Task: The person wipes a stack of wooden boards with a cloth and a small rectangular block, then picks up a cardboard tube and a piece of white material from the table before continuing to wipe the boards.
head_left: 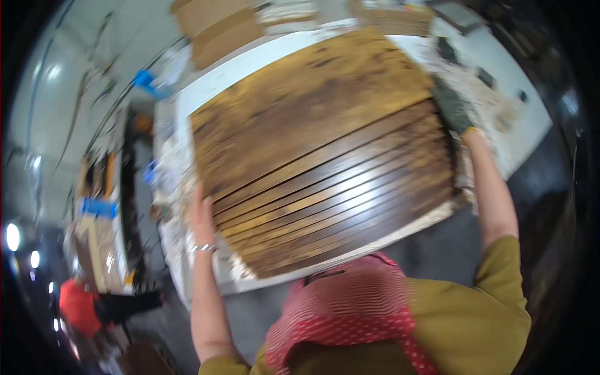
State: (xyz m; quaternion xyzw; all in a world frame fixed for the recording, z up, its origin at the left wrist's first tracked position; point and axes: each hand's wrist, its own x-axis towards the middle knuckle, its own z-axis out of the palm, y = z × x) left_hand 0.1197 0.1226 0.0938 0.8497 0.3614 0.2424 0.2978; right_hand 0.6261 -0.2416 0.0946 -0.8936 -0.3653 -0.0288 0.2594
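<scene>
A large brown wooden panel [312, 94], glossy and streaked with dark grain, lies slanted across a white-topped table. Its far half is smooth, while long parallel slats or grooves run over the near half. At its left edge is my bare left hand [202, 219], a bracelet on the wrist, gripping the side with part of the fingers hidden. My right hand [452, 107], in a dark grey-green glove, holds the right edge; its fingertips are blurred and partly out of sight.
White table surface [525, 131] with pale dust and small dark pieces extends to the right. Cardboard boxes [222, 34] stand at the far side. Clear plastic and blue items [147, 81] lie on the left. A person in a red top [81, 306] is farther off at lower left.
</scene>
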